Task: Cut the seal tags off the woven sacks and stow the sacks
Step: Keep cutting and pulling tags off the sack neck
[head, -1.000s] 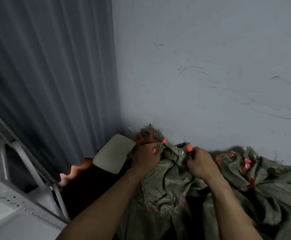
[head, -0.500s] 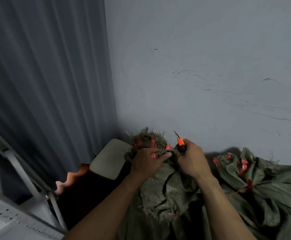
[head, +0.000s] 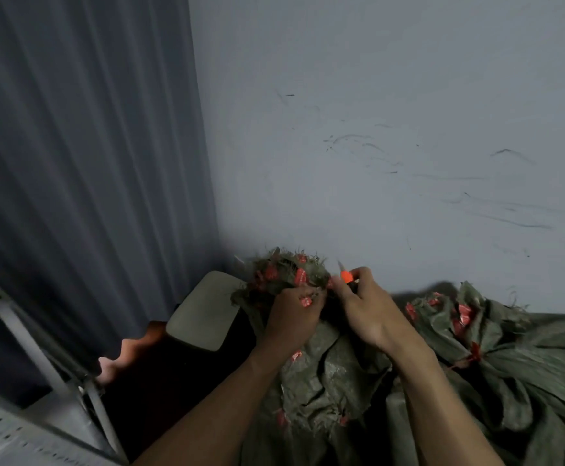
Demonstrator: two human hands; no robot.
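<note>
A grey-green woven sack (head: 321,375) with red printing stands bunched in front of me, its frayed mouth (head: 288,270) gathered at the top. My left hand (head: 293,314) grips the sack's neck just under the frayed mouth. My right hand (head: 363,307) holds a small cutter (head: 346,274) with an orange collar, its blade pointing up and left beside the gathered neck. The seal tag itself is hidden between my hands.
More tied sacks (head: 496,338) lie heaped to the right against the scuffed pale wall (head: 375,146). A beige stool seat (head: 203,314) stands left of the sack. A corrugated grey panel (head: 89,163) fills the left, with a metal rack frame (head: 39,364) at lower left.
My right hand shifted from lower beside the sack up to the gathered neck, the cutter's blade now showing above my fingers. My left hand kept its grip on the neck.
</note>
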